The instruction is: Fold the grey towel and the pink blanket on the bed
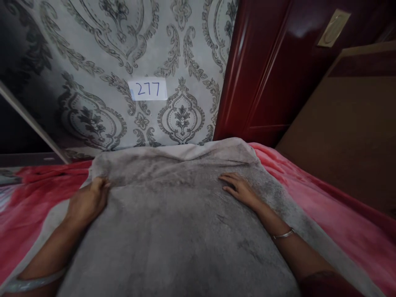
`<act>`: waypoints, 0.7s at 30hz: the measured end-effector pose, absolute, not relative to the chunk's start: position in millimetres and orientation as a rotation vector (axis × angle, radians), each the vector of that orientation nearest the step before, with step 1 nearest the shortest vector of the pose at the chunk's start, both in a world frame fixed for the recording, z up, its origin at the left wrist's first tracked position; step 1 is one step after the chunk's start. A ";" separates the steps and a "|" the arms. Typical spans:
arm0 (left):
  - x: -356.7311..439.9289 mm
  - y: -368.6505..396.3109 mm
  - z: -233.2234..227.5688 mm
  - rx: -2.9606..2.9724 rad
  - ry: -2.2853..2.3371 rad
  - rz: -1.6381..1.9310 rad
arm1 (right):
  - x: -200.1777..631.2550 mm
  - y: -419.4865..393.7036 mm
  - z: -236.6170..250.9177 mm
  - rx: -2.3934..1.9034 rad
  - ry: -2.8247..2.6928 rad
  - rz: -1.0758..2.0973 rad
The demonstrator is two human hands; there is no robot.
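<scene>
A soft grey plush blanket (173, 231) lies spread in front of me, with shallow creases across its far part. At its left side my left hand (89, 198) is closed, the thumb and fingers pinching the grey fabric. My right hand (239, 189) rests on the blanket's right half, palm down, with fingers stretched out and holding nothing. Beneath the grey blanket a pink-red blanket (328, 206) shows on both sides.
Patterned wallpaper (182, 115) rises behind the blankets, bearing a white paper label (148, 88) marked 277. To the right stand a dark red glossy door (262, 82) and a large brown cardboard panel (343, 132). A dark screen-like surface (18, 128) is at the left.
</scene>
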State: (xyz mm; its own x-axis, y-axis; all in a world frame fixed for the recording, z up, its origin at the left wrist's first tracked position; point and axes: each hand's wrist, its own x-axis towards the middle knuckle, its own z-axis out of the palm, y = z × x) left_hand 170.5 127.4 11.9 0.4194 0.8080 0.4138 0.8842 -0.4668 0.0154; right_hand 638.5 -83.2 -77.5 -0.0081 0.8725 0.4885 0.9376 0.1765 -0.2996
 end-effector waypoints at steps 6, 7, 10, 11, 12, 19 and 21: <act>155.1 123.1 18.4 -2.297 -1.029 -0.809 | 636.2 -83.3 -76.2 -1.711 -1.884 -0.215; 153.7 123.8 19.7 -2.269 -0.991 -0.847 | 634.9 -83.5 -75.2 -1.709 -1.884 -0.217; 152.1 124.2 24.6 -2.270 -0.963 -0.925 | 629.1 -83.7 -71.3 -1.708 -1.892 -0.186; 152.2 123.5 26.4 -2.278 -0.983 -0.940 | 626.8 -83.4 -70.0 -1.711 -1.892 -0.174; 152.6 122.4 27.9 -2.289 -1.014 -0.949 | 624.7 -83.0 -68.8 -1.718 -1.889 -0.167; 156.3 116.6 29.2 -2.379 -1.196 -0.875 | 618.3 -78.4 -66.3 -1.748 -1.813 -0.177; 156.2 118.4 27.6 -2.380 -1.215 -0.864 | 617.8 -78.9 -64.6 -1.730 -1.763 -0.230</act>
